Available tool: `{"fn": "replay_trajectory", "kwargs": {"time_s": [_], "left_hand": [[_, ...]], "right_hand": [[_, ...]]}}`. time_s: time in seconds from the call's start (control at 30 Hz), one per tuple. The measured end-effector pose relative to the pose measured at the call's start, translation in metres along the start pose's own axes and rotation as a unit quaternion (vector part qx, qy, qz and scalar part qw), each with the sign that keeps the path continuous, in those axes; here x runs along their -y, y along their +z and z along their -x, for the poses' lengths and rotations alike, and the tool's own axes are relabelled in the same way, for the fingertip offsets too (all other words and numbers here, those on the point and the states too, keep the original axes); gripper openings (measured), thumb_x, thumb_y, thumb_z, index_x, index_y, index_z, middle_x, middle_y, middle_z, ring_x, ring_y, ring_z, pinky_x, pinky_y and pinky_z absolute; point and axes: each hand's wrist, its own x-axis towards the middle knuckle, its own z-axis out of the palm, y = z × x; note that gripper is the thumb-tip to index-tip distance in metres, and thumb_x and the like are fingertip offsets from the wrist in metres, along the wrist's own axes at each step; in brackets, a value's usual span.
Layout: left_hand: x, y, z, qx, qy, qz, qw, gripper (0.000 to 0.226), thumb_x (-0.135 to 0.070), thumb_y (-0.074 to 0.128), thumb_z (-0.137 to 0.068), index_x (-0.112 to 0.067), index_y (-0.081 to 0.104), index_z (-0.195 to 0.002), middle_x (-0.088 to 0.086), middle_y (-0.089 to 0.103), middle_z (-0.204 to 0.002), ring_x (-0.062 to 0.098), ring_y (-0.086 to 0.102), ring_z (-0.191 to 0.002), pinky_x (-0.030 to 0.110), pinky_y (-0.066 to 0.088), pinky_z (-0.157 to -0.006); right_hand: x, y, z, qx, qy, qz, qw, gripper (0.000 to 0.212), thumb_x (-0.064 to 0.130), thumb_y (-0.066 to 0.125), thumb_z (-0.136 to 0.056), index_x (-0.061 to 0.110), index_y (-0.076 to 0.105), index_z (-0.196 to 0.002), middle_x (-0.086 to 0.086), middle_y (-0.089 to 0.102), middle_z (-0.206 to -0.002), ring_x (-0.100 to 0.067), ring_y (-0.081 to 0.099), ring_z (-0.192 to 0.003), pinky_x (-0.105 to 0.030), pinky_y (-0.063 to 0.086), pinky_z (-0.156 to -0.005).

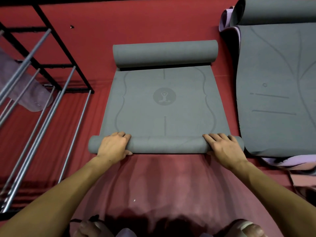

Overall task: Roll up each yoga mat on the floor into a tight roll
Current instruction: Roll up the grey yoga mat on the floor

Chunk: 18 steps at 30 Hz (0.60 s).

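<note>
Far left: metal rack (39, 86) with grey bars, a purple rolled thing (25, 86) lying in it, standing on the red floor (153, 177). Not in play, but close enough that a roll drifting left could run into its frame.

Left hand (113, 146) sits on the near roll (164, 145) of the grey mat (164, 100), fingers curled over the top of the roll, thumb tucked underneath at the near edge, gripping it. A short stub of roll sticks out to the left of this hand.

The mat lies flat in the centre of the floor, logo facing up; its far end is already curled into a second, fatter roll (165, 53). Risk: the two rolls meet in the middle and the mat ends as a double scroll, not one tight roll, unless the far end gets flattened out.

Right hand (225, 147) is on the roll near its right end, fingers curled over, thumb low at the near edge, same grip. Risk: hands push unevenly, so the roll cones or telescopes, and edges stop lining up. A loose core now likely means a slack roll later.

Right: another grey mat (273, 91) with a purple underside, just beside the roll's right end, part rolled at its far end, not done yet. The roll could snag its edge.
</note>
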Motion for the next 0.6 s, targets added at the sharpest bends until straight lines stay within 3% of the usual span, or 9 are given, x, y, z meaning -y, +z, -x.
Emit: {"fn": "replay_trajectory", "kwargs": {"time_s": [0.2, 0.37, 0.5, 0.6], "left_hand": [[0.008, -0.015, 0.004, 0.070, 0.024, 0.011, 0.997, 0.075, -0.069, 0.077, -0.077, -0.036, 0.056, -0.140, -0.009, 0.063, -0.133, 0.020, 0.061, -0.123, 0.036, 0.050, -0.090], [0.012, -0.016, 0.016, 0.143, 0.064, 0.003, 0.988, 0.081, -0.072, 0.077, -0.071, -0.042, 0.056, -0.143, -0.009, 0.069, -0.131, 0.020, 0.064, -0.122, 0.034, 0.052, -0.093], [0.010, -0.014, 0.019, 0.156, 0.064, 0.000, 0.986, 0.082, -0.073, 0.077, -0.071, -0.046, 0.054, -0.145, -0.006, 0.071, -0.127, 0.022, 0.065, -0.120, 0.035, 0.052, -0.091], [0.010, -0.016, 0.017, 0.167, 0.047, 0.020, 0.985, 0.084, -0.073, 0.079, -0.069, -0.049, 0.053, -0.144, -0.010, 0.071, -0.125, 0.020, 0.065, -0.119, 0.034, 0.050, -0.088]], "right_hand": [[0.002, -0.024, -0.002, 0.127, -0.021, -0.003, 0.992, 0.064, 0.055, 0.067, -0.090, 0.036, 0.043, -0.146, 0.011, 0.059, -0.135, -0.022, 0.058, -0.121, -0.044, 0.050, -0.090], [0.006, -0.036, 0.012, 0.231, -0.039, -0.029, 0.972, 0.069, 0.058, 0.068, -0.088, 0.041, 0.040, -0.149, 0.012, 0.058, -0.138, -0.018, 0.056, -0.128, -0.044, 0.052, -0.096], [0.013, -0.043, 0.011, 0.255, -0.052, -0.015, 0.965, 0.067, 0.055, 0.068, -0.084, 0.042, 0.046, -0.146, 0.011, 0.061, -0.135, -0.019, 0.057, -0.126, -0.042, 0.053, -0.097], [0.016, -0.047, 0.001, 0.259, -0.065, 0.013, 0.964, 0.069, 0.056, 0.071, -0.082, 0.040, 0.051, -0.145, 0.003, 0.052, -0.133, -0.024, 0.048, -0.125, -0.043, 0.050, -0.099]]}}
